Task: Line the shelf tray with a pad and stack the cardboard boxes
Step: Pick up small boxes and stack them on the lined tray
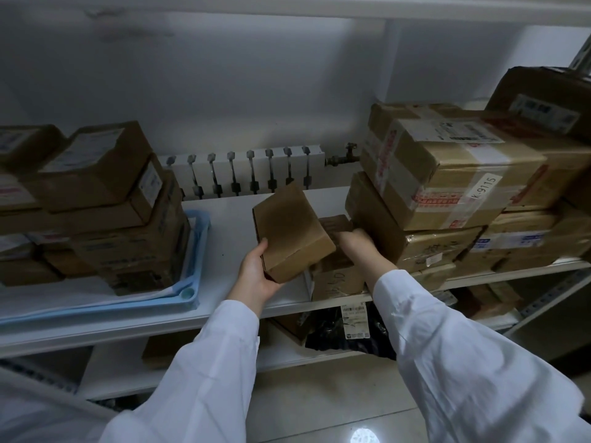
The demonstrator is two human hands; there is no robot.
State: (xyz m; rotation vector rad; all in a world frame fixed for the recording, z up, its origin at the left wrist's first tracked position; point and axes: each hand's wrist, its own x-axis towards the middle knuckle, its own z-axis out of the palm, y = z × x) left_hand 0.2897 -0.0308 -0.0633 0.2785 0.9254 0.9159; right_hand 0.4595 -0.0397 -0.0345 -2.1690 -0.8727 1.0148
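Box [291, 231] tilted; left hand [259, 273] grips its lower corner, fingers curled. Right hand [355, 243] at its 3 o'clock, grip unclear. Tray [199, 251] at 9 o'clock.

Brown cardboard boxes [292, 228]; pale blue tray [200, 247] — white pad [57, 297]; white shelf [224, 219]; white sleeves [208, 362].

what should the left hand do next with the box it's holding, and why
Probably carry the plain brown cardboard box, gripped tilted in the left hand, leftward onto the stacked cardboard boxes in the light blue plastic tray. The tray already holds its white pad and a stack, while this box hangs above bare white shelf.
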